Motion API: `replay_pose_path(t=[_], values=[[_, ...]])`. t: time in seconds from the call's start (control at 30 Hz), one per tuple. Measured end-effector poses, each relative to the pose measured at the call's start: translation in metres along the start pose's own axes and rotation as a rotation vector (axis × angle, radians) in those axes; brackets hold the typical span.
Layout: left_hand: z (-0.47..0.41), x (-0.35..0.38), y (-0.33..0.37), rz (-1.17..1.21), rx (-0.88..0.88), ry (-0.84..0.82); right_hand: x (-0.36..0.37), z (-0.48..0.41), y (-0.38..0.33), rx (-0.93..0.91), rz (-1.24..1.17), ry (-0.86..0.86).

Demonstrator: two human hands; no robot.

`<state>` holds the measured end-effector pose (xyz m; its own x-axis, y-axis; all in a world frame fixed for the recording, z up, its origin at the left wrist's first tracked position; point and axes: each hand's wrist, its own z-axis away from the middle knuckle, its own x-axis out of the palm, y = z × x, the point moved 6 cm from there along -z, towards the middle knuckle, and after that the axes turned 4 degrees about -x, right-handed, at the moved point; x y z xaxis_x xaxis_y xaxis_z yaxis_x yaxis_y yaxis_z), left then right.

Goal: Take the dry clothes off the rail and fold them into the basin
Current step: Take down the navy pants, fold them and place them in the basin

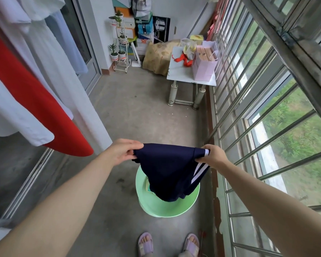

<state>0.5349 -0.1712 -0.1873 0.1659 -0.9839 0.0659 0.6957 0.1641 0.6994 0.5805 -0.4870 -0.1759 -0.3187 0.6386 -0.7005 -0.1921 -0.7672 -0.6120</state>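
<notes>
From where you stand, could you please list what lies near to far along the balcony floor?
Near to far: lilac slippers → green basin → white table → tan sack → stacked boxes.

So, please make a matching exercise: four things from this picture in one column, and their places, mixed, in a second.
1 navy garment
2 green basin
3 pink bag
4 red garment

A on the white table
B hanging at the left
C gripped by the left hand and right hand
D on the floor

Pairs: 1-C, 2-D, 3-A, 4-B
</notes>
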Motion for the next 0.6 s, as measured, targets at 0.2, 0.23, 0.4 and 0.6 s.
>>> replay_pose_path(t=[0.2,0.23,0.4,0.6], values=[[-0.028,0.001,-0.014,-0.556,0.108,0.148,0.013,-0.013,0.001,-0.108,0.129,0.01],[-0.035,0.003,-0.016,-0.71,0.118,0.177,0.017,-0.016,0.002,-0.133,0.132,-0.006],[-0.071,0.024,-0.022,-1.197,0.131,0.342,0.035,-0.044,0.014,-0.219,0.149,-0.217],[-0.106,0.05,-0.03,-1.549,0.444,0.352,0.048,-0.088,0.014,-0.368,0.167,-0.412]])
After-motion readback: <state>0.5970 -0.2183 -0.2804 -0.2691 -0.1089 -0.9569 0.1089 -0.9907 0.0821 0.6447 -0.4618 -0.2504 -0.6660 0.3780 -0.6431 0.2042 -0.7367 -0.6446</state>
